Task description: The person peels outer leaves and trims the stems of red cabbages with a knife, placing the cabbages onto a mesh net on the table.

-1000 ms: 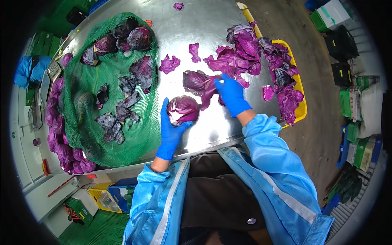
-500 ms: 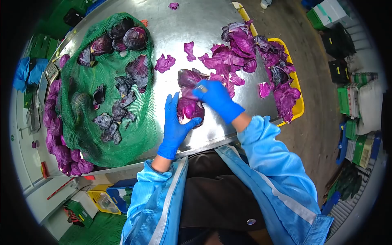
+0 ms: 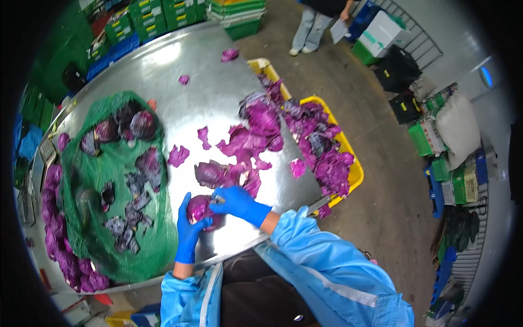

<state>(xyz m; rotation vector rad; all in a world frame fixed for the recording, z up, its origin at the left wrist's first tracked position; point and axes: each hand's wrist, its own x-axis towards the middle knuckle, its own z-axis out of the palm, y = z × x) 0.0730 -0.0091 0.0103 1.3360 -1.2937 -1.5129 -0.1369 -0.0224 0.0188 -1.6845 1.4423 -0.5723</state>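
Cabbage (image 3: 198, 207), round, glossy, in gloved L hand (image 3: 189, 231)

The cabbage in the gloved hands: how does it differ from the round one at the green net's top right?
The held cabbage is brighter magenta-purple; the net cabbage looks darker. The left hand cups the held cabbage, with the right hand at its side; no hand touches the net cabbage. The held cabbage is near the front of the table, the net cabbage farther back. Both are rounded and purple.
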